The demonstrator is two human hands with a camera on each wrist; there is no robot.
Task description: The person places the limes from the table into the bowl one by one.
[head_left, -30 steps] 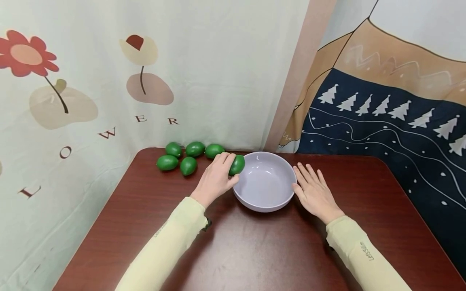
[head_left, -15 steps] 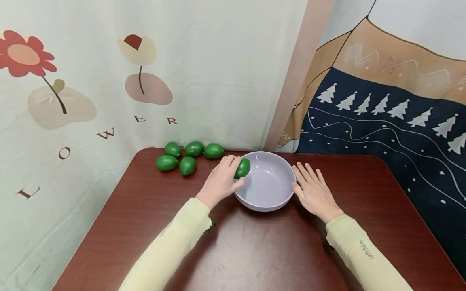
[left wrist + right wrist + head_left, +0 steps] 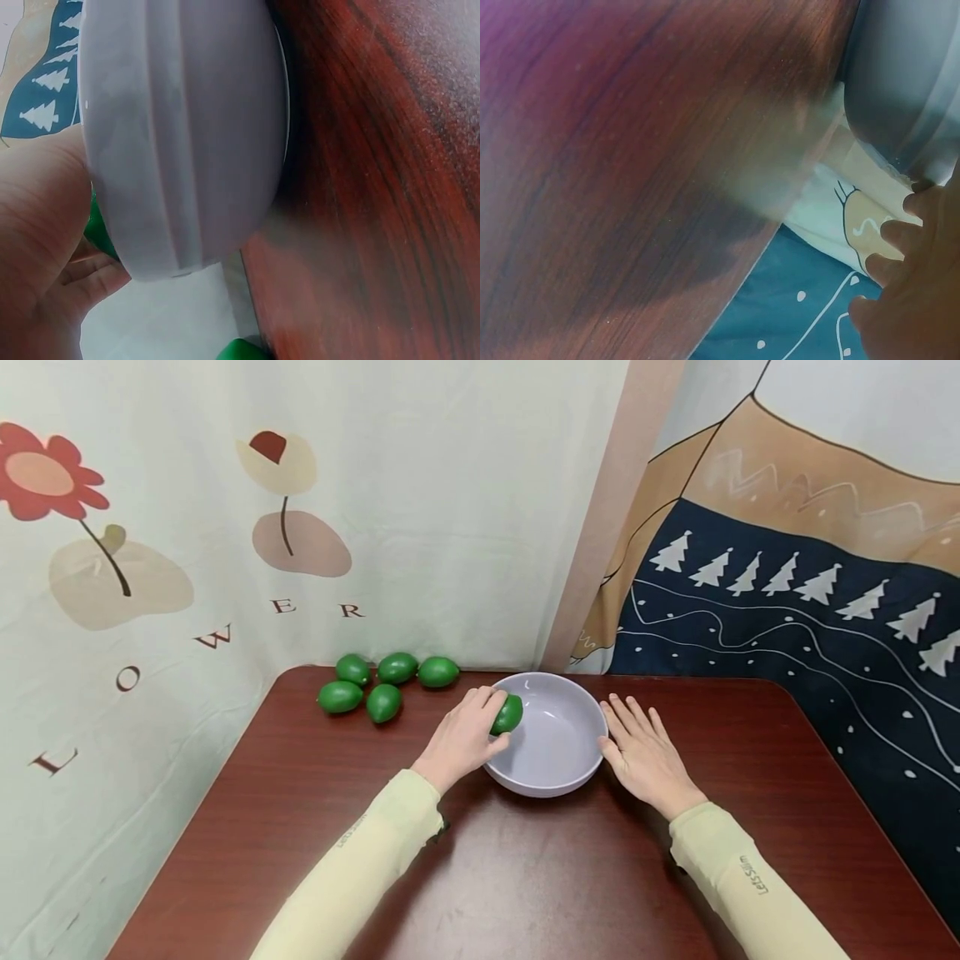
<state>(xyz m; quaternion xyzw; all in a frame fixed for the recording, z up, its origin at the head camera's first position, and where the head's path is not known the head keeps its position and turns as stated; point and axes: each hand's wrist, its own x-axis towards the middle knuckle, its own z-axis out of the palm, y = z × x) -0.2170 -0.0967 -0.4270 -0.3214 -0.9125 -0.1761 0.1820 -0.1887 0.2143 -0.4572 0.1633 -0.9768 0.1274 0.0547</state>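
Observation:
My left hand [image 3: 465,732] grips a green lime [image 3: 509,714] at the left rim of a pale lavender bowl [image 3: 551,752]. The lime is over the inside of the bowl, its left part covered by my fingers. In the left wrist view, the bowl's outer wall [image 3: 217,135] hides most of the lime [image 3: 97,229]. On the opposite side, my right hand [image 3: 645,756] lies with fingers extended, touching the bowl's right rim. The right wrist view shows those fingertips [image 3: 896,232] close by the bowl's wall [image 3: 900,82].
Several loose limes [image 3: 384,702] lie in a cluster at the back left of the dark red-brown table [image 3: 525,877]. A pale curtain [image 3: 435,527] with flower prints hangs behind, and a navy cloth [image 3: 750,635] with white trees hangs at the right.
My left hand has moved right with the lime, from beside the bowl's left rim to over its inside. The right hand and the bowl have stayed put.

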